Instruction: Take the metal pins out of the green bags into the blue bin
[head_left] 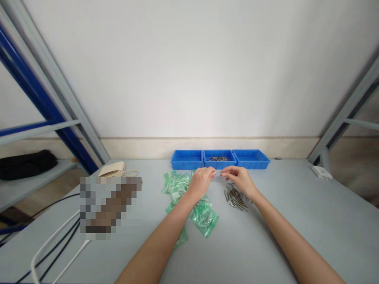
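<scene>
My left hand (pixel 201 182) and my right hand (pixel 240 178) meet above the grey table, each pinching one end of a small clear bag (pixel 218 173). Under my left hand lies a heap of small green-tinted bags (pixel 204 217) with parts inside. A loose pile of dark metal screws (pixel 236 196) lies under my right hand. Three blue bins stand in a row just behind my hands; the middle bin (pixel 219 159) holds several metal screws.
A beige object with a cord (pixel 112 169) lies at the left. White and black cables (pixel 53 244) run along the table's left front. A white block (pixel 321 172) sits at the far right. Metal shelf frames (pixel 59 98) flank both sides.
</scene>
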`<state>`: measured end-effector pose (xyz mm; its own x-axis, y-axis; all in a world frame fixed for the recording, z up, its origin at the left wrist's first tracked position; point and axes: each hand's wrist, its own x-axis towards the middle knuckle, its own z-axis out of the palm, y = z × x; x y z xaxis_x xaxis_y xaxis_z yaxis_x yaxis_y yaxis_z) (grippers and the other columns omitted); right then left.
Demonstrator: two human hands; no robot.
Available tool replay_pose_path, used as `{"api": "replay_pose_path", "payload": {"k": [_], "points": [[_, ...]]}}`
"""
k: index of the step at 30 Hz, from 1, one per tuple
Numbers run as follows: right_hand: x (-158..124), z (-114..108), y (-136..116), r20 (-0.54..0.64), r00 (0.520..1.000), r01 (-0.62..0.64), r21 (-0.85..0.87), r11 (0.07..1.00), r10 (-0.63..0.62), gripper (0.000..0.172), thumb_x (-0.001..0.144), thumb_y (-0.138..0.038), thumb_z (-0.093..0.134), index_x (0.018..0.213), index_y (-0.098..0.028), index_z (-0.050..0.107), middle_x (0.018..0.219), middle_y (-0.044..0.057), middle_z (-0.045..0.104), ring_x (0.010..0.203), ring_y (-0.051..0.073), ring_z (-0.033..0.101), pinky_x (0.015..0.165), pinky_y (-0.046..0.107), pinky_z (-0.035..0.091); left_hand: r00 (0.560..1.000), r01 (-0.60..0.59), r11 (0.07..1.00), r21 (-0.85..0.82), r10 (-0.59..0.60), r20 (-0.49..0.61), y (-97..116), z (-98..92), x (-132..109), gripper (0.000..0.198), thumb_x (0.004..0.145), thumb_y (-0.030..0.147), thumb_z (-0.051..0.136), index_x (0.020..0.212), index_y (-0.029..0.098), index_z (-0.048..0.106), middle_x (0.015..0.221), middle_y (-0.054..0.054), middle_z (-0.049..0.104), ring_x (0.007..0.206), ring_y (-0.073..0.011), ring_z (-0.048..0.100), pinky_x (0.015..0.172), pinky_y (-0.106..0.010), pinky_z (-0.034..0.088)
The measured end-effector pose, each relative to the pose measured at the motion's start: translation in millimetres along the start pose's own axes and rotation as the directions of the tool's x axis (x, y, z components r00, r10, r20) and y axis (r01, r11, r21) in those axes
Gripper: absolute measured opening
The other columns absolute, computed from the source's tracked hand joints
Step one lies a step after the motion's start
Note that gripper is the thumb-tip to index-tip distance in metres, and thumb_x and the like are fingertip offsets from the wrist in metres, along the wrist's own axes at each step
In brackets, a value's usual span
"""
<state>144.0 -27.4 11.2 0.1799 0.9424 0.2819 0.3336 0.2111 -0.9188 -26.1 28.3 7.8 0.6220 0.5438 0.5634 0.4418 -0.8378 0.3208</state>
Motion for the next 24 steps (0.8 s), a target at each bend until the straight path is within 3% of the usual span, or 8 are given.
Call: {"api": "replay_pose_path", "payload": {"k": [10, 15, 20, 24], "points": [[-0.9, -1.8, 3.4, 0.059, 0.996, 0.074, -0.246, 0.966, -0.062, 0.029, 0.081, -0.040, 0.049, 0.074, -0.016, 0.064, 0.069, 0.002, 0.065, 0.054, 0.013, 0.052, 0.056, 0.025, 0.041, 0.999, 0.002, 0.998, 0.055, -0.004, 0.038, 4.6, -1.3, -1.4, 0.013, 0.089, 0.020, 0.044, 0.086, 0.020, 0.056, 0.077, 0.002, 0.063, 0.073, -0.0139, 0.055, 0.070, -0.025, 0.037], [-1.4, -2.9, 6.1, 0.133, 0.986, 0.122, -0.171, 0.978, -0.100, 0.025, 0.080, -0.041, 0.055, 0.086, -0.017, 0.061, 0.074, 0.002, 0.064, 0.060, 0.014, 0.055, 0.056, 0.024, 0.043, 0.999, 0.026, 0.999, 0.035, -0.027, 0.031, 2.8, 0.3, -0.4, 0.016, 0.090, 0.023, 0.043, 0.083, 0.019, 0.056, 0.074, 0.001, 0.063, 0.073, -0.0136, 0.056, 0.072, -0.025, 0.038], [-4.4, -3.4, -0.9, 0.103, 0.985, 0.164, -0.322, 0.932, -0.138, 0.020, 0.079, -0.037, 0.058, 0.084, -0.019, 0.065, 0.075, 0.001, 0.066, 0.061, 0.014, 0.056, 0.059, 0.024, 0.042, 0.999, 0.022, 0.999, 0.026, -0.023, 0.043, 2.2, 0.2, -0.6, 0.020, 0.091, 0.025, 0.040, 0.081, 0.019, 0.056, 0.072, 0.002, 0.063, 0.071, -0.0135, 0.057, 0.072, -0.026, 0.038], [-5.3, -3.6, -4.1, 0.093, 0.987, 0.157, -0.395, 0.905, -0.131, 0.026, 0.084, -0.040, 0.051, 0.078, -0.019, 0.066, 0.070, 0.001, 0.066, 0.058, 0.014, 0.056, 0.058, 0.024, 0.039, 0.998, 0.032, 0.998, 0.050, -0.034, 0.044, 3.8, -0.5, -1.6, 0.014, 0.090, 0.028, 0.043, 0.089, 0.020, 0.055, 0.076, 0.001, 0.064, 0.073, -0.0142, 0.058, 0.071, -0.025, 0.039]]}}
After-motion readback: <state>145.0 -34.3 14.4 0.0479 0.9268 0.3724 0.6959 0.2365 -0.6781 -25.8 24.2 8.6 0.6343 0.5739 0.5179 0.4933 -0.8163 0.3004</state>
